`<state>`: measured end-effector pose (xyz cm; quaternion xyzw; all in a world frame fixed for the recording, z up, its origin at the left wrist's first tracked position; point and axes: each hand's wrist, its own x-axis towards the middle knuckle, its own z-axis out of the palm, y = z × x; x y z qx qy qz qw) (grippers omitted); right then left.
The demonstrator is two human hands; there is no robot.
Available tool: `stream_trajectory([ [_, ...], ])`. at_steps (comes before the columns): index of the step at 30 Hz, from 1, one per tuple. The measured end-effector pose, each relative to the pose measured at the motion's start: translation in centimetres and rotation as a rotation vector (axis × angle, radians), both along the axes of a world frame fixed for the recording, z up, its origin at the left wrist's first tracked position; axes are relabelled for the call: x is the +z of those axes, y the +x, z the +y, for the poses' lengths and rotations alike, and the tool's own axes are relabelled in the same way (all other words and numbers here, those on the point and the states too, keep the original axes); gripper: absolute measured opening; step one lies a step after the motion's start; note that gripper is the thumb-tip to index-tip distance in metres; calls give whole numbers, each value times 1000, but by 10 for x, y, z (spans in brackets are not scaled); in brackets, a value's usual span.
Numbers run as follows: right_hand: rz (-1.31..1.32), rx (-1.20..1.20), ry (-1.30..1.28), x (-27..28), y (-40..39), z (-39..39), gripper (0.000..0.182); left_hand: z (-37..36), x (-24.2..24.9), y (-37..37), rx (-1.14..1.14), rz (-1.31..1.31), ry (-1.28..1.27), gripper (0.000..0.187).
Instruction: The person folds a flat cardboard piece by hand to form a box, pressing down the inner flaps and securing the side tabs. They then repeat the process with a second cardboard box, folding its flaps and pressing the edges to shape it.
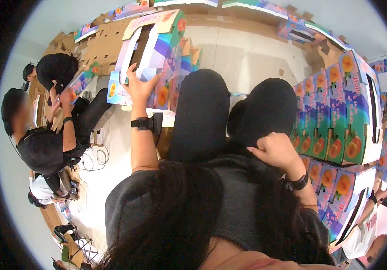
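Note:
On the left, a printed cardboard carton with peach pictures stands tilted, a long dark slot between white edges in its top. My left hand is at the carton's near end, thumb apart from the fingers and gripping its edge; some fingertips are hidden. My right hand rests curled into a fist by my right thigh, and nothing shows in it. Both my wrists wear dark bands.
Stacked peach cartons stand close on my right. Flattened cardboard lies at the far left. A co-worker in black sits on the left holding a printed carton piece. Another person's hand is at the right edge. Cables lie on the floor.

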<state>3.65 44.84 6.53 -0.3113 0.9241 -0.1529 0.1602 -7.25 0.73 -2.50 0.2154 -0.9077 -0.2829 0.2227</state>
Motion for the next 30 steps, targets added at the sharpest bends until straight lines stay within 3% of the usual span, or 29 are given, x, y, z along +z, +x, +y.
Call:
stream_trajectory([
  [5, 56, -65, -31, -1, 7, 3, 47, 21, 16, -5, -133, 199, -70, 96],
  [8, 78, -74, -67, -2, 10, 8, 45, 41, 51, 4, -239, 333, -129, 92],
  [14, 181, -90, -295, 18, 3, 7, 34, 85, 117, 20, -464, 620, -291, 89],
  [15, 216, -90, -282, 27, 1, 9, 24, 93, 125, 21, -496, 655, -346, 87],
  [18, 626, -53, -510, 49, -13, 3, 15, 109, 143, 28, -589, 657, -449, 84],
  [24, 1081, -214, -486, 96, -1, 11, 21, 130, 175, 55, -892, 530, -363, 73],
  [30, 1039, -328, -462, 101, -22, 16, 24, 146, 176, 46, -1148, 351, -338, 60],
])
